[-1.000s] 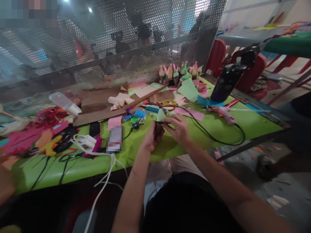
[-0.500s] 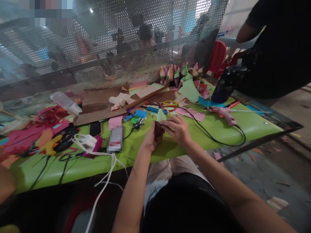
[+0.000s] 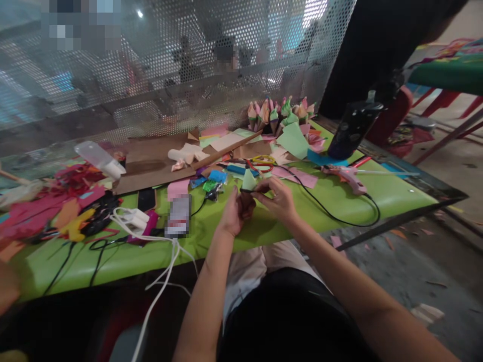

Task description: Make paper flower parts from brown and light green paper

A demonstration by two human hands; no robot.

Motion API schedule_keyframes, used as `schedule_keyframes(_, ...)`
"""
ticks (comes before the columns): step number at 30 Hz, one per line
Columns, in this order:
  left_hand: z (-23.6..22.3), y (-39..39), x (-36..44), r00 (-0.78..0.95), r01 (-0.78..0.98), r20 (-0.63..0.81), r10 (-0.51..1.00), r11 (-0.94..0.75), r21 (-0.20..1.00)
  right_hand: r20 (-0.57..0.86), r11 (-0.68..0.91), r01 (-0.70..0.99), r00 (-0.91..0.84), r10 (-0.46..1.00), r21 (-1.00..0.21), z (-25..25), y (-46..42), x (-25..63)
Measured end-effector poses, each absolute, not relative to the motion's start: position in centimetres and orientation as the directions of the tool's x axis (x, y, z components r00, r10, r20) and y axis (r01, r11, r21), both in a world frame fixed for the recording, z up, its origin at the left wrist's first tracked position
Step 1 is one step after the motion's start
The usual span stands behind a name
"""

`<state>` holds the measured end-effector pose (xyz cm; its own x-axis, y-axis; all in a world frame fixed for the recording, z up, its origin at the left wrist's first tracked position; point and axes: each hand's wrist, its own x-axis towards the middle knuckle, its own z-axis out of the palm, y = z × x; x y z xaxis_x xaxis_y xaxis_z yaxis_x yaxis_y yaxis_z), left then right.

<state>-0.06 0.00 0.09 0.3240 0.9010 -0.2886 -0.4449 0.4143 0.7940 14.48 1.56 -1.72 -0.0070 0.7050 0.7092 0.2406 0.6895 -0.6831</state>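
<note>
Just above the table's front edge, my left hand (image 3: 237,212) is closed round the lower part of a small pale green paper piece (image 3: 248,179). The piece comes to a point at the top and has a dark band along its bottom. My right hand (image 3: 277,199) pinches that dark band at its right end, thumb and fingertips together. Whatever lies inside my left palm is hidden by the fingers. Behind the hands, a blue tool or strip (image 3: 241,170) rests on the green table cover (image 3: 211,241).
A pink glue gun (image 3: 354,180) with a black cord lies right, near a dark bottle (image 3: 354,128). Paper cones (image 3: 273,115) stand at the back. A phone (image 3: 178,216), white cables and red paper scraps (image 3: 45,211) are on the left. A perforated metal panel (image 3: 169,65) rises behind.
My right fingers have shifted slightly along the bottom of the paper piece, and its dark band shows more. At the right, the person in black has moved left, behind the bottle.
</note>
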Motion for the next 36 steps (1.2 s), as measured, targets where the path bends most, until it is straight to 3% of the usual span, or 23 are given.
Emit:
schedule_keyframes(9, 0.52, -0.16, -0.10, 0.370, -0.448, -0.245, 0.896, 0.403, 0.798, 0.586, 0.585, 0.042, 0.082, 0.806, -0.810, -1.29, 1.52, 14.72)
schedule_keyframes(23, -0.16, -0.02, 0.40, 0.302, -0.423, -0.274, 0.913, 0.386, 0.820, 0.666, 0.651, 0.185, 0.028, 0.745, -0.736, -1.14, 1.37, 14.46)
schedule_keyframes(36, 0.22, -0.10, 0.19, 0.356, -0.385, -0.250, 0.900, 0.385, 0.839, 0.597, 0.595, 0.060, 0.021, 0.802, -0.801, -1.23, 1.57, 14.55)
